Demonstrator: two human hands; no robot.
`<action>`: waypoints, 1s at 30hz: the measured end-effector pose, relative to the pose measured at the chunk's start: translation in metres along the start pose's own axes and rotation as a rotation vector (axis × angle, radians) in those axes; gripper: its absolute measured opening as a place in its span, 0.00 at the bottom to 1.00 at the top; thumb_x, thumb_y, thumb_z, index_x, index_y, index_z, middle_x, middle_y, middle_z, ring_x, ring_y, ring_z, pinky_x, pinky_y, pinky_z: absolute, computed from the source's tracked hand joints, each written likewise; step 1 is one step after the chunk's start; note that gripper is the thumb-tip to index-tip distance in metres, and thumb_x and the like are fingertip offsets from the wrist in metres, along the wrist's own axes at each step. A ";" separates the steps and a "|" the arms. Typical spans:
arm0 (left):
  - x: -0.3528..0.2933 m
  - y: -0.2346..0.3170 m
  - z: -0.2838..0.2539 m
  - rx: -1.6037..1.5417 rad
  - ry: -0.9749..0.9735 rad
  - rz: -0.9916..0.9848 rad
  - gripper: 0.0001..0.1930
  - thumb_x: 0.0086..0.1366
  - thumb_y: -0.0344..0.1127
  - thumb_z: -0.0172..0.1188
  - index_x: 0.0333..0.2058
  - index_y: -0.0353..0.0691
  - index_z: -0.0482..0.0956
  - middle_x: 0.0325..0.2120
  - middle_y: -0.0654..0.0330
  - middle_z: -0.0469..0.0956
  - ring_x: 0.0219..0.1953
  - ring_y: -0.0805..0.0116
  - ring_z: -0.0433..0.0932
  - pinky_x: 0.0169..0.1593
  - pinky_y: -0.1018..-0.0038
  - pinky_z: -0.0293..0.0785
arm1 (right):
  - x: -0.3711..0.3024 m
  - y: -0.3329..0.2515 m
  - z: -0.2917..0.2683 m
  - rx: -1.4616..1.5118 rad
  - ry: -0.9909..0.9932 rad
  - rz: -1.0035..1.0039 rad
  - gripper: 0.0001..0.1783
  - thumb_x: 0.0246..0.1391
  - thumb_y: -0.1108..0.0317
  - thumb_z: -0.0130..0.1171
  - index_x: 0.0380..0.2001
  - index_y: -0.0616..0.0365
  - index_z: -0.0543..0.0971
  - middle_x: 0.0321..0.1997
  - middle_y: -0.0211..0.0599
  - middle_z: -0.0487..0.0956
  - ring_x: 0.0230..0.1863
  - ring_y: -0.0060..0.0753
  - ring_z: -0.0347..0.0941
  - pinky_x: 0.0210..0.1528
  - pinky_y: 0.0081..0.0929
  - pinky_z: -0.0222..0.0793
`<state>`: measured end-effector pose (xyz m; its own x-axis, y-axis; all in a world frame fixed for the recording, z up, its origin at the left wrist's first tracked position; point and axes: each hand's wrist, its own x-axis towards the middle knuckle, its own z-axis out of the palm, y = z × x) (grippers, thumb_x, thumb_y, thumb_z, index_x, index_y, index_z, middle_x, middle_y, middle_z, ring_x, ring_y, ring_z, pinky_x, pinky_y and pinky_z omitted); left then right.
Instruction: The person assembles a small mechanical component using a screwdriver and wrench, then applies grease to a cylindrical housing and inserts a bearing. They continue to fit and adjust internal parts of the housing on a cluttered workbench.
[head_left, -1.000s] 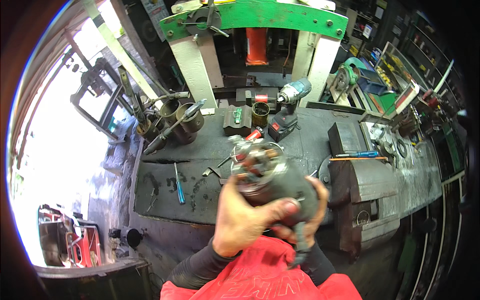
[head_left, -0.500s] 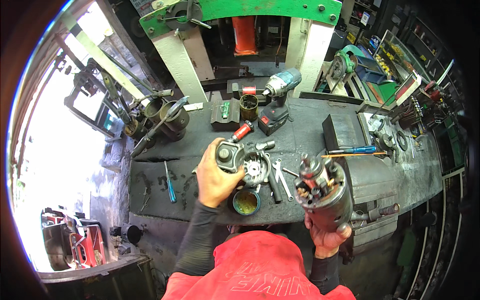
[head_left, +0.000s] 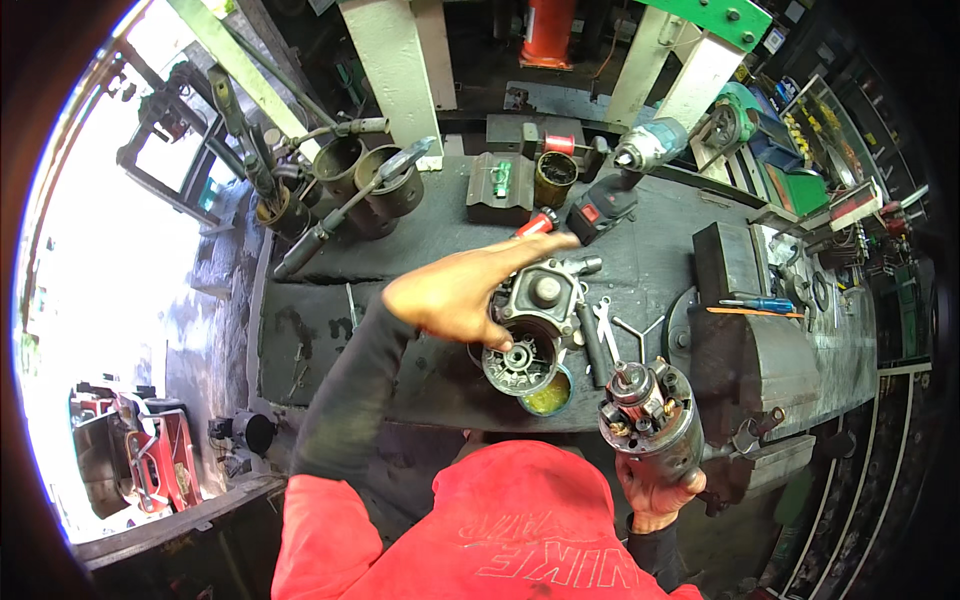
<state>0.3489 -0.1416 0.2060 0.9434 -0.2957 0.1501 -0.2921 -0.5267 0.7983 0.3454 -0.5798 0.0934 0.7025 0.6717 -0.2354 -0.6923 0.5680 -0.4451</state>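
- My left hand [head_left: 462,292] lies flat and open, fingers stretched, touching the grey starter end housing [head_left: 532,325] on the dark workbench [head_left: 330,330].
- My right hand [head_left: 655,492] grips the starter motor body [head_left: 650,418], held off the bench edge, just right of the housing.
- A small tin of yellow grease [head_left: 547,392] sits just below the housing.
- A cordless impact driver [head_left: 625,180] lies beyond the housing.
- A bench vise [head_left: 760,350] stands right of the housing.
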 end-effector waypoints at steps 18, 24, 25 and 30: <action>-0.040 0.068 0.149 -1.479 0.510 -0.221 0.63 0.46 0.36 0.90 0.76 0.29 0.59 0.69 0.55 0.71 0.72 0.62 0.70 0.75 0.61 0.68 | 0.043 0.017 0.067 -0.179 -0.017 0.111 0.60 0.40 0.38 0.77 0.73 0.58 0.69 0.64 0.50 0.82 0.52 0.49 0.85 0.25 0.35 0.80; -0.033 0.081 0.147 -1.442 0.636 -0.265 0.60 0.41 0.31 0.91 0.72 0.31 0.64 0.65 0.55 0.74 0.68 0.62 0.73 0.72 0.62 0.70 | 0.043 0.011 0.066 -0.057 -0.045 0.255 0.54 0.44 0.43 0.77 0.71 0.56 0.69 0.60 0.48 0.82 0.46 0.48 0.84 0.27 0.37 0.79; -0.033 0.083 0.148 -1.443 0.664 -0.274 0.59 0.41 0.31 0.91 0.71 0.31 0.64 0.65 0.55 0.74 0.67 0.62 0.74 0.72 0.63 0.70 | 0.043 0.008 0.066 -0.052 -0.073 0.279 0.54 0.44 0.42 0.76 0.70 0.58 0.71 0.59 0.48 0.83 0.44 0.47 0.84 0.27 0.37 0.79; -0.037 0.081 0.161 -1.508 0.593 -0.198 0.53 0.54 0.37 0.86 0.73 0.33 0.61 0.63 0.54 0.74 0.67 0.61 0.72 0.72 0.62 0.68 | 0.038 -0.005 0.077 -0.200 -0.050 0.266 0.54 0.46 0.35 0.74 0.68 0.62 0.73 0.52 0.49 0.86 0.36 0.46 0.84 0.25 0.39 0.78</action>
<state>0.2650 -0.3017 0.1706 0.9741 0.1962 -0.1125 -0.0928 0.8003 0.5924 0.3629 -0.5209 0.1533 0.4889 0.8094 -0.3253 -0.8005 0.2681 -0.5361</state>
